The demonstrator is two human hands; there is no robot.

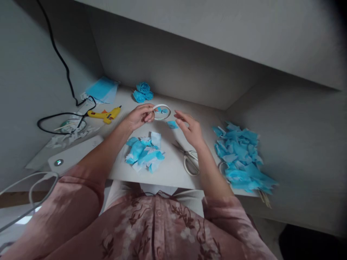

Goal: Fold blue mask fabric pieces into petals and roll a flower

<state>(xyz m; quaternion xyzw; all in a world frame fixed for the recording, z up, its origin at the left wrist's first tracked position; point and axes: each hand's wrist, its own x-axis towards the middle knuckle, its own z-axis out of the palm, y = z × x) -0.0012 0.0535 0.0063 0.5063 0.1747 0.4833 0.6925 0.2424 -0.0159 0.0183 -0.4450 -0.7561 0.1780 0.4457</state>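
My left hand (142, 116) pinches a narrow roll of white tape (170, 110) by its left rim, holding it up over the table. To its right hovers my right hand (189, 126), fingers apart, holding nothing I can see. Small blue pieces (172, 125) lie on the table behind and below the roll. Just left of my right wrist rest scissors (190, 166) with white handles, partly hidden by the forearm. A loose heap of blue and white fabric scraps (145, 151) lies between my forearms.
Blue rolled flowers (143, 90) sit at the back. Flat blue masks (101, 89), a yellow glue gun (105, 115) and a white power bank (76, 153) with cables are on the left. A big blue pile (240, 155) covers the right side. An overhead shelf (230, 32) hangs above.
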